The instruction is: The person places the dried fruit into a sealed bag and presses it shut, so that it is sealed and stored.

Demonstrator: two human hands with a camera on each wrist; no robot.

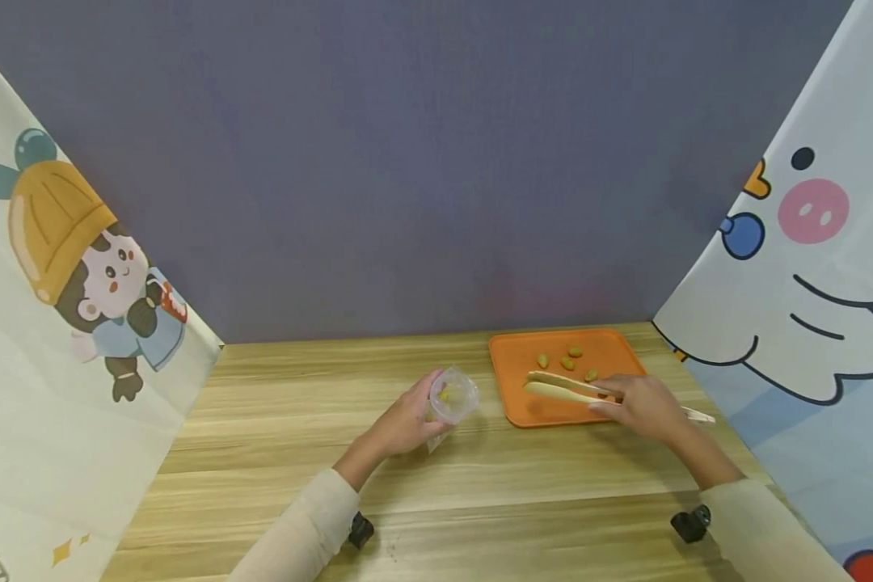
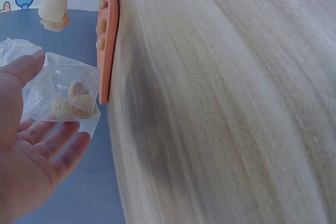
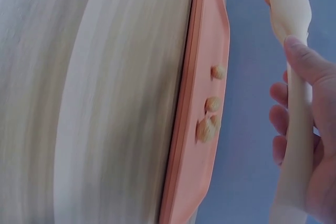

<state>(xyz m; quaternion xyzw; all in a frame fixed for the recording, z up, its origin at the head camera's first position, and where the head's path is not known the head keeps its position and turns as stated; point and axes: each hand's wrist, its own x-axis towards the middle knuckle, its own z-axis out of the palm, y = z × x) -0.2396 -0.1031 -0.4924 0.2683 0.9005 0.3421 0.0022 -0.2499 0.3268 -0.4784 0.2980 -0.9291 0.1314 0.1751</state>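
Head view.
- Bench [image 1: 480, 485]: pale wood-grain top, walled by a grey backdrop and cartoon-printed cloths on both sides.
- Orange tray [image 1: 546, 408]: flat on the bench toward the right rear, just beside the right hand. Four small yellow-brown nuts [image 1: 575, 351] lie loose on it, spread apart, so each can be taken singly.
- Wooden tongs [image 1: 563, 388]: held by the right hand [image 1: 643, 404], whose grip is closed round the shaft near its rear end; the tips reach left over the tray, a little apart, and seem to carry nothing.
- Clear plastic bag [image 1: 453, 396]: held by the left hand [image 1: 407, 420], just left of the tray; the mouth appears turned up and toward the tray, presumably so it can receive. Something yellowish shows inside.

Left wrist view.
- Left hand [image 2: 31, 166]: palm open to the camera, fingers only lightly curled, thumb and fingers cradling the bag [image 2: 58, 90] at its edges, which keeps the thin film spread.
- A few nuts sit in the bag's lowest corner.
- The tray's edge [image 2: 108, 35] stands close beyond the bag; tong tips [image 2: 54, 3] are further off, apart from the bag.

Right wrist view.
- Right hand [image 3: 310, 129]: thumb pressed on one face of the tongs [image 3: 294, 77], fingers curled behind. Whether the two arms are squeezed together cannot be told from here.
- Tray [image 3: 202, 129] seen edge-on, with its nuts [image 3: 210, 114] clustered near the middle, apart from the tong head.
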